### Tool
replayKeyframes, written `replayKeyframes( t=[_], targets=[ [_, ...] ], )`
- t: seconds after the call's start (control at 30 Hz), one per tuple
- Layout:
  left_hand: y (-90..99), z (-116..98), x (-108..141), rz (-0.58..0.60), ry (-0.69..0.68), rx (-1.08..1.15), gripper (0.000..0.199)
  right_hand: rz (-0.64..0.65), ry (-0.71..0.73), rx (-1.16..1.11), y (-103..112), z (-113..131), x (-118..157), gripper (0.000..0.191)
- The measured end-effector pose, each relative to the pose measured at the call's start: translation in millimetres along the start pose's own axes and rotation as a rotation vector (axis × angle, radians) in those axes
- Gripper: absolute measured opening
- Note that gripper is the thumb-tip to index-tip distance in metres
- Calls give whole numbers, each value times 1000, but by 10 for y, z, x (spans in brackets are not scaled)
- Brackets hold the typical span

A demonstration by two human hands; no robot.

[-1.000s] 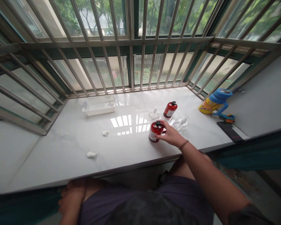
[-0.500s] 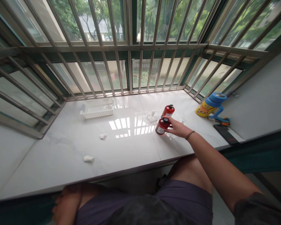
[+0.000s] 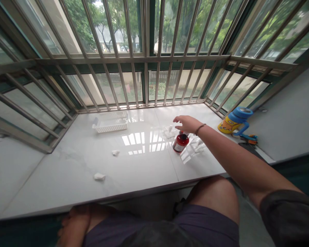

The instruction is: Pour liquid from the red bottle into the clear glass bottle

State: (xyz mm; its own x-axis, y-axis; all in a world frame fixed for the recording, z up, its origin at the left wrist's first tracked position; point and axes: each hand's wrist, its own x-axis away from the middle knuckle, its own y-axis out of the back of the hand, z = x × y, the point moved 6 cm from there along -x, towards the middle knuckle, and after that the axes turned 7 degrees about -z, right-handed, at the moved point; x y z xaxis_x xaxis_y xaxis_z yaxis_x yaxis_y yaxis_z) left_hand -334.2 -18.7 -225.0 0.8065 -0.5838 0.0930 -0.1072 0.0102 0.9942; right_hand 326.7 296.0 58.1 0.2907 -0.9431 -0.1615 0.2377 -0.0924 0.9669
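My right hand is over the counter with its fingers apart and nothing held, just behind a red bottle with a black cap. The bottle stands upright, its white label facing me. A second red bottle is mostly hidden behind the first bottle and under my hand. Small white crumpled pieces lie left of my fingers, and more lie right of the front bottle. My left hand rests at my left knee below the counter edge; whether its fingers grip anything is hard to see.
A white perforated basket sits at the back left of the white counter. Two crumpled white scraps lie left of centre. At right are a blue and yellow bottle, an orange and blue item and a dark phone.
My right hand has let go of the front red bottle and moved back and up, over the rear bottle. The camera view has shifted slightly. My left hand has stayed at my knee.
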Motion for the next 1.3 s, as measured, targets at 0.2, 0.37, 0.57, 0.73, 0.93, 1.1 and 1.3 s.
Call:
replayKeyframes(
  t=[0.2, 0.37, 0.57, 0.73, 0.93, 1.1, 1.3],
  targets=[
    [87, 26, 108, 46, 59, 45, 98, 256, -55, 189, -461, 160, -478, 35],
    [66, 48, 107, 46, 39, 50, 98, 340, -33, 286, -502, 418, -527, 34],
    [97, 24, 121, 36, 31, 73, 97, 320, 170, 275, -509, 1249, -313, 31],
    [137, -5, 147, 33, 39, 52, 95, 354, 325, 228, -570, 2182, 30, 27],
    [136, 9, 122, 45, 66, 48, 101, 341, 389, 172, -692, 2876, 436, 18],
    [131, 8, 137, 33, 56, 67, 98, 242, 325, 144, -553, 2662, 390, 45],
    [126, -8, 146, 55, 53, 65, 97, 97, -46, 302, 24, 1376, -87, 34]
  ],
)
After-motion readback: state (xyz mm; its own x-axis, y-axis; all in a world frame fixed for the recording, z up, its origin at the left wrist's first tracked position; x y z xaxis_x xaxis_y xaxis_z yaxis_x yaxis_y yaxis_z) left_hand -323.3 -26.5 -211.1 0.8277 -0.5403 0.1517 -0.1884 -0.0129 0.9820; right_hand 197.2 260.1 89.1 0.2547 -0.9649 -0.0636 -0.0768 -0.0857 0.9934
